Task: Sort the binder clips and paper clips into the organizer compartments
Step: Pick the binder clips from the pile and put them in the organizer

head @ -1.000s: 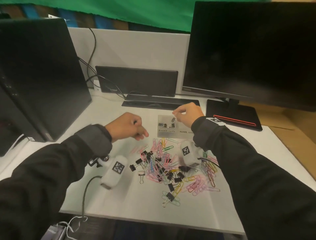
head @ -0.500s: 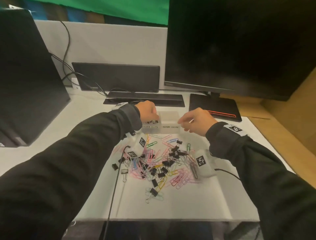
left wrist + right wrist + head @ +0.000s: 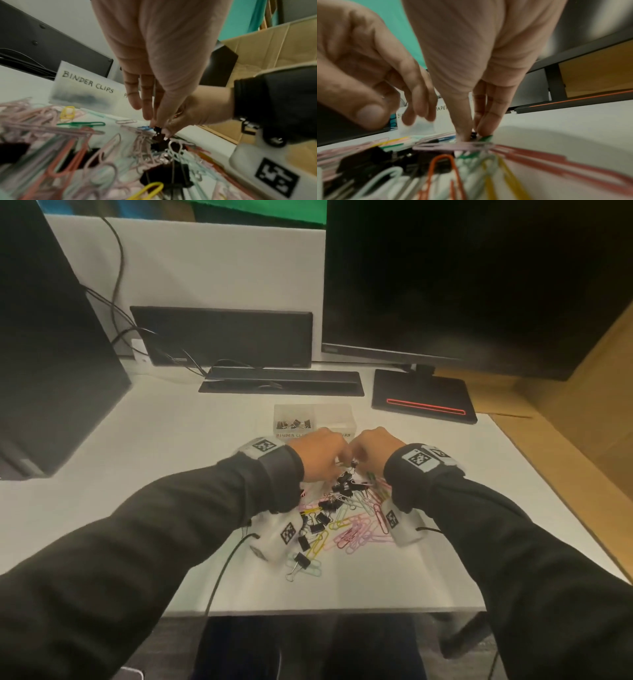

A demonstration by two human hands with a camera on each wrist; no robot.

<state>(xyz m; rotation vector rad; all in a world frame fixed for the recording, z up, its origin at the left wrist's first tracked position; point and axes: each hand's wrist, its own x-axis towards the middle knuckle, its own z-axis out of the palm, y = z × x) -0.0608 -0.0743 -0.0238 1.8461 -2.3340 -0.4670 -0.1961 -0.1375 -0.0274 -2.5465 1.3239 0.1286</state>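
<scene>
Two dark monitors (image 3: 472,278) flank white desk (image 3: 137,446) — cardboard (image 3: 582,412) at right.

Two arms in dark long sleeves reach forward from the bottom of the head view and angle inward, so the hands nearly meet. Each wrist wears a grey band with a black-and-white square marker. The left hand (image 3: 320,455) is palm down with its fingers pointing downward, thumb and fingertips (image 3: 169,132) pinched together at the tips. The right hand (image 3: 371,453) mirrors it, just beside it, fingers pointing down and the thumb (image 3: 464,129) closing against the fingertips.
</scene>
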